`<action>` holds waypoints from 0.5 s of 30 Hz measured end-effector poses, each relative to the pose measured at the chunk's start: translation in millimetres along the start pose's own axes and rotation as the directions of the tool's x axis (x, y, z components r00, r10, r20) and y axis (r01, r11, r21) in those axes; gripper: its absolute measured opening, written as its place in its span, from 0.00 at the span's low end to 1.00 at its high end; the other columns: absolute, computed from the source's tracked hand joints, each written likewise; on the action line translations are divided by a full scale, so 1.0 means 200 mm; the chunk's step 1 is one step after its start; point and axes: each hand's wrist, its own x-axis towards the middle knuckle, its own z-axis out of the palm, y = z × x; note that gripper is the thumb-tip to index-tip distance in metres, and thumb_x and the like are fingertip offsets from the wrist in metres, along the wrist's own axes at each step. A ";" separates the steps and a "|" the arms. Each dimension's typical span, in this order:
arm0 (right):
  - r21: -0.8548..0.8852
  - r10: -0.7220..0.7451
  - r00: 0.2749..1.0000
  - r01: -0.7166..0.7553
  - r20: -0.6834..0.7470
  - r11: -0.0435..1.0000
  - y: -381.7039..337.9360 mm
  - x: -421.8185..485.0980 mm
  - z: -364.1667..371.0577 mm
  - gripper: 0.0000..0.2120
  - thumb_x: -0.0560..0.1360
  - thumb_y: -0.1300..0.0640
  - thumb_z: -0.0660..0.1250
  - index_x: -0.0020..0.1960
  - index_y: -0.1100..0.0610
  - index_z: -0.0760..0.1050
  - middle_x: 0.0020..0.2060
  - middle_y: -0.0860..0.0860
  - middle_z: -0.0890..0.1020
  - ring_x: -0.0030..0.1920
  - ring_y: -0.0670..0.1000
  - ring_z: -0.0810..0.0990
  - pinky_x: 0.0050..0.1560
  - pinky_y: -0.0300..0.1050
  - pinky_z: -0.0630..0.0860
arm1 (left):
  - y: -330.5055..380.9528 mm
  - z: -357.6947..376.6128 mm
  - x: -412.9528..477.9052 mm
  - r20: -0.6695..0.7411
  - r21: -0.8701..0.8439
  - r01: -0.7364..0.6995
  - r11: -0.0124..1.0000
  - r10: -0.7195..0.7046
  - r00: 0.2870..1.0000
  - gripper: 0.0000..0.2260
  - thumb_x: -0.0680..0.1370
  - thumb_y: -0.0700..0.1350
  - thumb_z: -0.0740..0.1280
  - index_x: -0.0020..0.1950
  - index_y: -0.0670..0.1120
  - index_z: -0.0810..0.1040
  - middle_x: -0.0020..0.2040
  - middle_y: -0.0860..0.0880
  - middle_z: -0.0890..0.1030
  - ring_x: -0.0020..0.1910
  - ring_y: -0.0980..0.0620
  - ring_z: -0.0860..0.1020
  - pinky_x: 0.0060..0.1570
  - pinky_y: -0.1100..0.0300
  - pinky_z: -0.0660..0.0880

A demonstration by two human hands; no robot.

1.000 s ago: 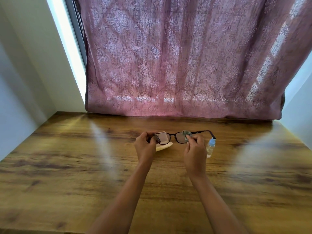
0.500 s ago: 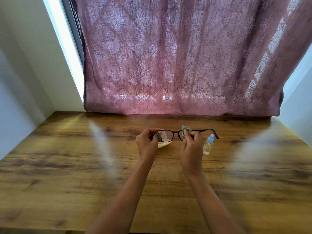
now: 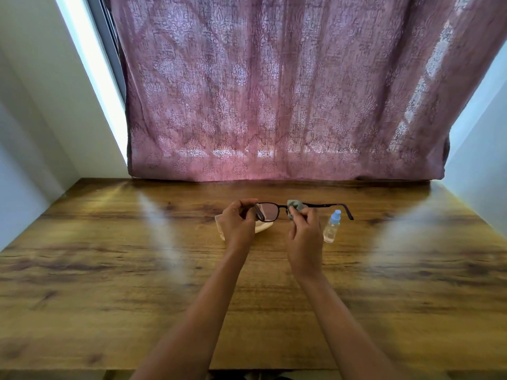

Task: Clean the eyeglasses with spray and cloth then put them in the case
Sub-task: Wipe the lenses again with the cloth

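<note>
Above table (image 3: 109, 270), left fingers (image 3: 242, 212) still pinching glasses (image 3: 270, 212) (apparently at hinge), right fingers (image 3: 308, 216) clasping cloth (image 3: 296, 204) against lens.

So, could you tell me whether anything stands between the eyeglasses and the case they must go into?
Only the left hand, which holds the eyeglasses and covers the middle of the case lying just below them. The spray bottle stands off to the right, out of the way. Whether the case is open cannot be told.

Wooden table (image 3: 109, 270) in my view
On it I see a pale case (image 3: 264, 227) — and a spray bottle (image 3: 331, 229), upright.
</note>
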 end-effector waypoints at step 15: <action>-0.025 -0.029 0.998 0.031 0.061 0.999 0.02 -0.01 -0.01 0.16 0.74 0.69 0.62 0.61 0.66 0.74 0.52 0.58 0.75 0.54 0.54 0.74 0.56 0.42 0.73 | 0.00 0.00 0.02 -0.018 0.004 0.040 0.999 -0.040 0.999 0.05 0.74 0.35 0.68 0.47 0.40 0.81 0.38 0.49 0.81 0.35 0.61 0.77 0.31 0.77 0.70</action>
